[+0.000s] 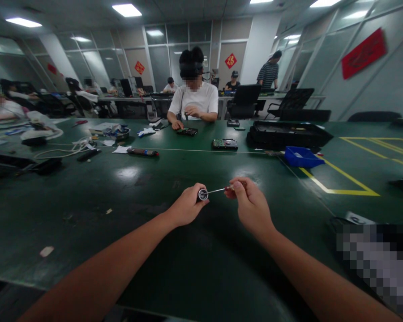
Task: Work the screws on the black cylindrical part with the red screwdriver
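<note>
In the head view, my left hand (188,206) is closed around a small dark cylinder (203,194) with a silvery, ring-shaped open end turned to the right. What kind of part it is I cannot make out. My right hand (253,203) grips a screwdriver (230,188) by its reddish handle. The thin metal shaft points left, and its tip reaches the cylinder's ringed end; how deep it goes is unclear. Both hands are held above the green table (147,268).
Across the table a person (195,98) handles a circuit board (187,131). A hard drive (225,143), a black tray (289,134) and a blue bin (304,156) lie beyond my right hand. A dark pen-shaped tool (143,152) and cables (70,147) are further left.
</note>
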`<state>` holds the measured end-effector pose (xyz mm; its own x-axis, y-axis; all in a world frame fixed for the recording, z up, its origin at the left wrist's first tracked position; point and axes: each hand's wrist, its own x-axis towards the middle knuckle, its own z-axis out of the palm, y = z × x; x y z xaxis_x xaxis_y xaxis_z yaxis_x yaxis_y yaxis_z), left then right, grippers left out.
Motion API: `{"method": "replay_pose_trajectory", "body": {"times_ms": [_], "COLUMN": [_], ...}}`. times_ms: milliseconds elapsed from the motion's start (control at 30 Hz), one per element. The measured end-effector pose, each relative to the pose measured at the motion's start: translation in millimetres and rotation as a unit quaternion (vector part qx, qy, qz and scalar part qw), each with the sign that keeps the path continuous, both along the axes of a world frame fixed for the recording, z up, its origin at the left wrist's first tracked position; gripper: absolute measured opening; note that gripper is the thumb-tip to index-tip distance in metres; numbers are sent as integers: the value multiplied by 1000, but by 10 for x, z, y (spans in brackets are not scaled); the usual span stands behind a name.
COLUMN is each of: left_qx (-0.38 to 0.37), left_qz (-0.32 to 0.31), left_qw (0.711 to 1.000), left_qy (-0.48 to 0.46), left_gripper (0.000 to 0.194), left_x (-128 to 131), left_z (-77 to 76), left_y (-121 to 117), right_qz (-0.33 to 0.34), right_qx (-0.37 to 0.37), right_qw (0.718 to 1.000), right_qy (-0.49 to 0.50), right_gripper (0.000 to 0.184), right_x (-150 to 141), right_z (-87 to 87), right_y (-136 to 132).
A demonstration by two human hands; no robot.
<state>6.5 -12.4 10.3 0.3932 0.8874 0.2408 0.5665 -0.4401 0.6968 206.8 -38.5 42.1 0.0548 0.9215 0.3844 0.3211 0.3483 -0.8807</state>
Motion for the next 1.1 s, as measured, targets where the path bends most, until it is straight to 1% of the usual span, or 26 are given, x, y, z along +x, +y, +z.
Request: {"method": "replay_pose_trajectory", "body": {"times_ms": [100, 200, 300, 367, 433, 533, 633, 667, 733, 800, 867, 967, 1100], "left_qx": [6, 12, 11, 10, 7, 1, -4, -6, -11, -13, -14, -15, -5], "left_qz": [-1, 2, 3, 5, 6, -1, -3, -2, 1, 0, -1, -1, -2], "left_qw": [1000, 1000, 1000, 1000, 1000, 1000, 1000, 1000, 1000, 1000, 1000, 1000, 1000], "left_qy": [0, 0, -3, -4, -4, 0, 4, 4, 2, -3, -5, 0, 2], "left_gripper": [16, 17, 17, 17, 16, 17, 19, 19, 18, 15, 14, 14, 16], "left_x": [-4, -13, -21, -22, -22, -22, -24, -24, -22, -21, -20, -22, -21], "left_z": [-11, -28, -38, -43, -48, -49, -37, -31, -19, -9, -2, -4, -26], "left_y": [4, 15, 28, 36, 40, 35, 20, 15, 8, 6, 8, 12, 20], "right_qz": [-10, 15, 33, 26, 4, -43, -61, -58, -41, -12, 20, 49, 32], "right_qx": [-14, -26, -24, -10, 16, 63, 89, 89, 81, 75, 77, 79, 53], "right_qw": [1000, 999, 999, 999, 996, 978, 966, 966, 970, 975, 976, 975, 974], "right_qy": [21, 30, 16, -19, -85, -192, -234, -236, -226, -211, -201, -203, -218], "right_gripper": [26, 26, 29, 29, 29, 35, 42, 41, 34, 24, 20, 20, 28], "right_x": [-2, -3, -1, 7, 21, 48, 60, 59, 51, 41, 36, 35, 28], "right_z": [-7, -21, -13, 10, 38, 62, 58, 57, 61, 73, 87, 98, 98], "right_y": [19, 39, 35, 16, -11, -42, -50, -51, -56, -67, -80, -92, -94]}}
